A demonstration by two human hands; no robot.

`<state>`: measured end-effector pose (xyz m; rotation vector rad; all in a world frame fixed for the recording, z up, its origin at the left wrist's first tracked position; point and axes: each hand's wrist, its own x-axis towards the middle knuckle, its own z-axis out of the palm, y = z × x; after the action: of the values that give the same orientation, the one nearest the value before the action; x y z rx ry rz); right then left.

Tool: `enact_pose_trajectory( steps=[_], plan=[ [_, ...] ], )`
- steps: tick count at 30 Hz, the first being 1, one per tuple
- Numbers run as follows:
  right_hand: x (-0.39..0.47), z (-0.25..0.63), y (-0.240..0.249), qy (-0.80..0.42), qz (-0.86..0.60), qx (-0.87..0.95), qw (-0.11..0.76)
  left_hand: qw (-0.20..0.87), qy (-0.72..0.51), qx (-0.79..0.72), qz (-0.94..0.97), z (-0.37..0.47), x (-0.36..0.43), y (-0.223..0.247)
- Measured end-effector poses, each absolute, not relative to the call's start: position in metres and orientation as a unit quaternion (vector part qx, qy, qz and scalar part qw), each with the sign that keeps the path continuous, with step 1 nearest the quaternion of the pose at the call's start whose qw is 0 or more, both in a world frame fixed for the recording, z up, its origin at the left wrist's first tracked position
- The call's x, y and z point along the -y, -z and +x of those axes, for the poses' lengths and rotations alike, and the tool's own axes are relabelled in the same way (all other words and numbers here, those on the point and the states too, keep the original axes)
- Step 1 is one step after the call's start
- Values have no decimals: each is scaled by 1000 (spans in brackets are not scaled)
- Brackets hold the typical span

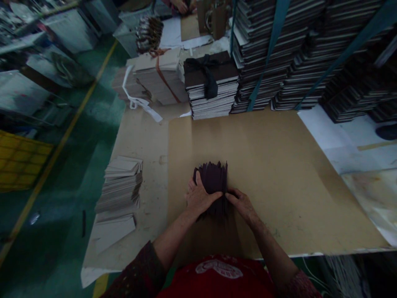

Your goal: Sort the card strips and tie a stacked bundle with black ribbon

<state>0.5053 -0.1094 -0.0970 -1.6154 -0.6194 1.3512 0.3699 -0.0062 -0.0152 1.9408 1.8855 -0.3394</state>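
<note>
A bundle of dark, thin pieces (214, 178) stands on edge on the brown sheet (279, 165) that covers the table. Around the bundle's left side and top curls my left hand (200, 196), its thumb stretched across to the right edge. My right hand (243, 203) touches the right edge of the bundle with its fingertips, close to my left thumb. The lower side of the bundle is partly in shadow.
Grey card pieces (119, 194) lie fanned at the table's left. Tied stacks (214, 91) and tall strapped stacks (279, 54) line the back. White sheets (338, 136) lie at the right. Another person's hands (182, 6) show at the top.
</note>
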Motion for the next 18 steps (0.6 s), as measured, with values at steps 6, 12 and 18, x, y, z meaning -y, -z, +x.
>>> enact_pose_trajectory(
  steps=[6,12,18],
  plan=[
    [108,504,97,-539,-669,262,439,206,115,-676,698,367,5,13],
    [107,503,93,-525,-678,280,431,214,124,-677,693,368,5,11],
    [108,499,85,-489,-681,312,447,212,114,-675,698,366,5,14]
  ],
)
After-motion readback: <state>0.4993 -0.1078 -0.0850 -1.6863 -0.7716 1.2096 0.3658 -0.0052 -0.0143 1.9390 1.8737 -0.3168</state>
